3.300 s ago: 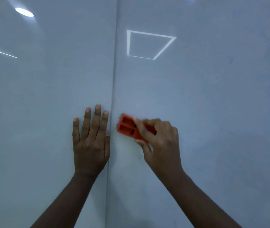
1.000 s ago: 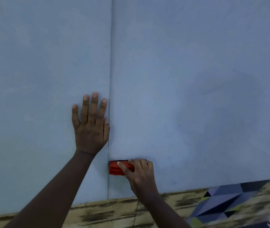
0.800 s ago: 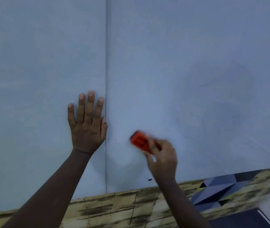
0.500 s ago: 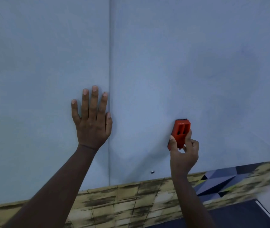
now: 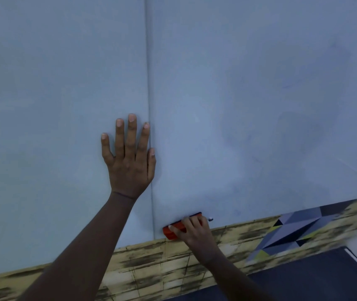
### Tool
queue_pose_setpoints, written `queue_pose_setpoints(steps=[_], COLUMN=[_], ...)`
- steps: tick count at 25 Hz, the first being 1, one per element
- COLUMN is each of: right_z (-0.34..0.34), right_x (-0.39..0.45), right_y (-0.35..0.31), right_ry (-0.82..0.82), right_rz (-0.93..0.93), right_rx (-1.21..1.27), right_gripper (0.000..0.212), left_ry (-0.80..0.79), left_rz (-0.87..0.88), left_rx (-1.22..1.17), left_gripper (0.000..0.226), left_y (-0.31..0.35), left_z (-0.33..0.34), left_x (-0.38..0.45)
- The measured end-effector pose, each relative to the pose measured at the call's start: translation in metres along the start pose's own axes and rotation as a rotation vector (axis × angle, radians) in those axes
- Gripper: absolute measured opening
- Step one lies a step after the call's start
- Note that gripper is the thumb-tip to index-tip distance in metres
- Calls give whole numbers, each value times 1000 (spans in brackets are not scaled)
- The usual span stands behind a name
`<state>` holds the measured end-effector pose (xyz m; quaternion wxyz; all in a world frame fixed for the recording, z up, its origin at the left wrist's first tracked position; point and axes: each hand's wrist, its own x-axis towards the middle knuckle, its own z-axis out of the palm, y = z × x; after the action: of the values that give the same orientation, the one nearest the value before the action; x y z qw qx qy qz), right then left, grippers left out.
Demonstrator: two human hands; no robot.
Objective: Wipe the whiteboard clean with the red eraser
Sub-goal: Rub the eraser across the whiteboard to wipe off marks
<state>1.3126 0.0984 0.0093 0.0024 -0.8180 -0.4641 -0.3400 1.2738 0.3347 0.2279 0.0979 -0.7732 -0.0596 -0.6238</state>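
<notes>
Almost done: you're wiping the bottom edge now.

Near you, your right hand [image 5: 195,230] grips the red eraser [image 5: 172,230] & presses it low on the whiteboard [image 5: 238,83], by the middle seam. Higher up, your left hand [image 5: 129,161] lies flat, fingers straight. Far up, the board looks mostly clean w/ faint smudges left on the right.

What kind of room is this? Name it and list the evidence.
Probably an office or classroom. A large pale whiteboard covers the wall in joined panels, the right hand wipes it with a red plastic eraser, and yellow brick-pattern wall covering runs below.
</notes>
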Motion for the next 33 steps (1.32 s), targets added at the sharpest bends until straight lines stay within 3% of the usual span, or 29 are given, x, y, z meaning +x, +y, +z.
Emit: queue_pose_setpoints(steps=[4,9,11,13,18,21,25,33], right_z=[-13,-65,-77,-78,-50,-22,6,-4], right_x=[7,49,62,73,70,49,20,49], right_y=[8,18,17,8,-31,-54,-92,-151], right_ry=[26,360,485,559,375,231,130,327], right_rz=[107,794,935,959,658,639,802,1367], right_rx=[89,419,529,601,290,281,515,1091], right_gripper=[68,76,77,75,56,57,68,80], left_ry=[5,14,21,20,2,-10,1,22], left_rz=[17,25,27,23,5,4,7,31], left_rx=[-2,-5,-16,-6,6,4,11,41], left_gripper=[68,68,68,68,65,62,61,58], left_y=[0,0,0,1,1,2,2,4], left_z=[1,3,2,4,3,4,4,6], left_x=[-2,-5,-6,-8,-9,-8,-10,-11])
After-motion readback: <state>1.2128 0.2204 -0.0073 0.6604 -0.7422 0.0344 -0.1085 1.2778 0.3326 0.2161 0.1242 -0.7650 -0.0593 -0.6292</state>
